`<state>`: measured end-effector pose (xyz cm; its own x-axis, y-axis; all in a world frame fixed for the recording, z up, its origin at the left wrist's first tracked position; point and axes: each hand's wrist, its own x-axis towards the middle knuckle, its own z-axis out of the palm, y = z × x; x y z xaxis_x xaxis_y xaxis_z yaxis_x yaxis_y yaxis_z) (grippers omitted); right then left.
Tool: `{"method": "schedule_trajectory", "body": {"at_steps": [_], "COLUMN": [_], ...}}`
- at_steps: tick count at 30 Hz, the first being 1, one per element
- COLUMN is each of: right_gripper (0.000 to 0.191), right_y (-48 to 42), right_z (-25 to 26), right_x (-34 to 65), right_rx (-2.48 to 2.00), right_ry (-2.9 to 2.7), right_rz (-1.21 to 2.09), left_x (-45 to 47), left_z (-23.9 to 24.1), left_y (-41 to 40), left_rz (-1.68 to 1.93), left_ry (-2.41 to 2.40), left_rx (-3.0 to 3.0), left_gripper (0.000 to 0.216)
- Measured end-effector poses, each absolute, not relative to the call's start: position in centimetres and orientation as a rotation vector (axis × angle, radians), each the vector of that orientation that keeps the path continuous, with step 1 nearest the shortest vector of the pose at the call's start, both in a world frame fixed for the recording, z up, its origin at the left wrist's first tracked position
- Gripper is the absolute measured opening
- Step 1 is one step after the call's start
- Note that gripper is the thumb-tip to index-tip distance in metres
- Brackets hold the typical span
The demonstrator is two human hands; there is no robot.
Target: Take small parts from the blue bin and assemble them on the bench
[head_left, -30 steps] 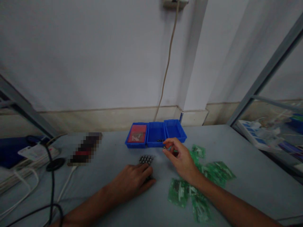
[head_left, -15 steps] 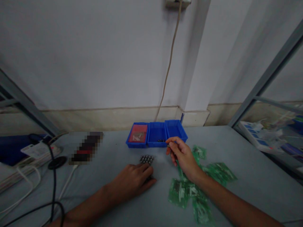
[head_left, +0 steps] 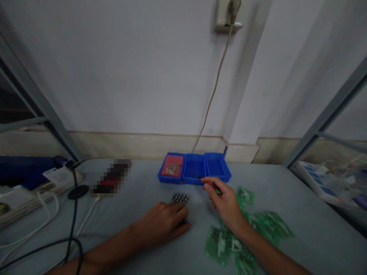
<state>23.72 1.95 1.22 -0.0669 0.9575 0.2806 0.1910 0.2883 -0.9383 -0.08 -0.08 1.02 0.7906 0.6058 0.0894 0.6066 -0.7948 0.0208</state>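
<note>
My left hand [head_left: 164,221] lies on the table with its fingers curled and its thumb low in front. Just past its fingertips sits a cluster of small shiny round metal pieces [head_left: 180,198]; whatever is under the fingers is hidden. My right hand [head_left: 225,200] hovers at the front edge of the middle blue bin [head_left: 195,164], thumb and forefinger brought together. Anything between those fingertips is too small to make out. A few small dark pieces [head_left: 198,177] lie at the front of that bin. Green plastic packets [head_left: 219,244] lie below and around my right forearm.
The left blue bin [head_left: 161,172] holds a red packet; the right blue bin [head_left: 216,164] stands beside the middle one. A pixelated object [head_left: 111,179], cables [head_left: 75,214] and a power strip [head_left: 17,214] occupy the left. Metal frame posts [head_left: 312,141] flank the table, with a wall behind.
The view has tilted up and shifted slightly left. My right hand remains by the middle bin; the small thing seen at its fingertips is no longer discernible. My left hand stays by the metal pieces.
</note>
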Motion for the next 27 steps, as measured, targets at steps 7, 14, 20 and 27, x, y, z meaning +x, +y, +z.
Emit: {"method": "schedule_trajectory", "body": {"at_steps": [7, 14, 20, 27], "right_gripper": [0.025, 0.030, 0.033, 0.025], "right_y": [2.18, 2.21, 2.20, 2.48], "right_z": [0.85, 1.25, 1.53, 1.15], "right_x": [23.71, 23.82, 23.39, 23.81], "right_rx": [-1.103, -1.118, -1.004, -0.826], "right_ry": [-1.484, -1.469, -1.238, -0.854], "right_rz": [0.879, 0.907, 1.280, 1.635], "left_x": [-0.09, -0.14, -0.15, -0.03], "left_z": [1.19, 1.14, 1.08, 1.37], "left_y": [-0.17, -0.22, -0.15, -0.06], "left_rz": [-0.124, -0.149, -0.184, -0.143], "left_ry": [-1.013, -1.023, -0.995, -0.991], "left_rx": [-2.962, -2.959, -2.949, -2.958], "left_gripper": [0.019, 0.018, 0.018, 0.018]}}
